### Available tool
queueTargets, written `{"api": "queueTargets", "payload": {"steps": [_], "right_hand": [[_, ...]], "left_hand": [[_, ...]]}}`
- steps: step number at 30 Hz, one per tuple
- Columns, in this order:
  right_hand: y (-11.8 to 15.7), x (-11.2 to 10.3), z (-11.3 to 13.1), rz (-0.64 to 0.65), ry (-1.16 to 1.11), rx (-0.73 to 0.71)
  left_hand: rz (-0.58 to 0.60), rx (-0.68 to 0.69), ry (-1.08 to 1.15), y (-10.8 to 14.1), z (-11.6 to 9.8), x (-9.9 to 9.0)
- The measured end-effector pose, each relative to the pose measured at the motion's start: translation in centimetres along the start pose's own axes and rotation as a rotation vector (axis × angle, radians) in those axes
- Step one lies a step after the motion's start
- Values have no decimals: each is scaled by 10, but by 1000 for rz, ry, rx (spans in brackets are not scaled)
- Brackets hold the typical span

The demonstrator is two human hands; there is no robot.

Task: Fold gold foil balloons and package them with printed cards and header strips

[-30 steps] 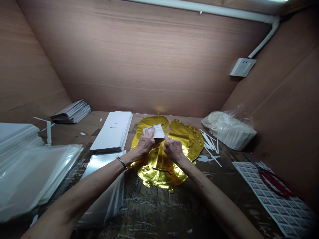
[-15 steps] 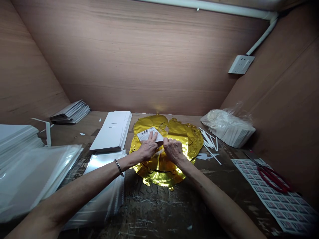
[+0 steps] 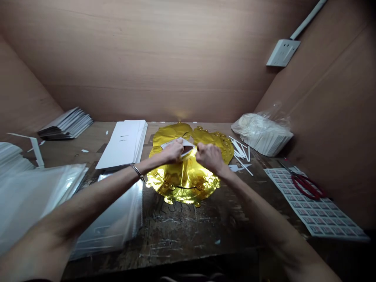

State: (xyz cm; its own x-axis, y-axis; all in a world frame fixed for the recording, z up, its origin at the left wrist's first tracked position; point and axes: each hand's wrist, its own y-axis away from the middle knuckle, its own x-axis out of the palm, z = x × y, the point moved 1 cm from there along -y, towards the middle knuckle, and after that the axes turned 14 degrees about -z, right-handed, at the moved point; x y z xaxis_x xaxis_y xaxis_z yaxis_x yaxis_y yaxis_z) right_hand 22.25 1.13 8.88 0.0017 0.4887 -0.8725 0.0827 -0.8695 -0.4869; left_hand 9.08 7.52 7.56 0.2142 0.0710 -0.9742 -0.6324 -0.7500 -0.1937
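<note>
A flattened gold foil sheet (image 3: pixel 185 172) with a scalloped edge, like an uninflated balloon, lies at the middle of the table. Above it, my left hand (image 3: pixel 174 150) is closed on a small white card (image 3: pixel 188 142), which is bent and raised at its right end. My right hand (image 3: pixel 209 157) is a closed fist just beside the card's right tip. What its fingers pinch is hidden. A pale curved strip shows between the two hands, partly covered by them.
White cards (image 3: pixel 122 145) are stacked at left, with clear plastic sleeves (image 3: pixel 105 223) in front. On the right are thin white strips (image 3: pixel 241 150), a bagged white stack (image 3: pixel 264 135), a sticker sheet (image 3: pixel 314 211) and red-handled scissors (image 3: pixel 308 187). Wooden walls enclose the table.
My left fingers lay flat on the card before; now they are curled around it and the card is tilted up. My right hand has turned slightly. The camera view has tipped down.
</note>
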Motion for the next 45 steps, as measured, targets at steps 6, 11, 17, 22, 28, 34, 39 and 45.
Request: {"api": "queueTargets", "payload": {"steps": [6, 11, 17, 22, 28, 34, 39, 45], "right_hand": [[-52, -17, -8, 54, -59, 122], [-60, -12, -14, 105, -122, 74], [-42, 3, -29, 181, -274, 61], [-8, 28, -11, 126, -227, 178], [37, 57, -5, 82, -387, 276], [41, 64, -10, 292, -1096, 690], [38, 72, -5, 367, -1194, 672], [36, 85, -15, 312, -896, 193]], "left_hand": [[71, -24, 70, -20, -5, -36], [92, -17, 70, -19, -12, -37], [59, 117, 70, -10, -8, -19], [40, 190, -88, 17, -15, 12], [22, 302, -116, 57, -23, 33], [-263, 152, 151, 45, -9, 34], [-177, 3, 31, 21, 17, 66], [-122, 52, 12, 19, 26, 79]]}}
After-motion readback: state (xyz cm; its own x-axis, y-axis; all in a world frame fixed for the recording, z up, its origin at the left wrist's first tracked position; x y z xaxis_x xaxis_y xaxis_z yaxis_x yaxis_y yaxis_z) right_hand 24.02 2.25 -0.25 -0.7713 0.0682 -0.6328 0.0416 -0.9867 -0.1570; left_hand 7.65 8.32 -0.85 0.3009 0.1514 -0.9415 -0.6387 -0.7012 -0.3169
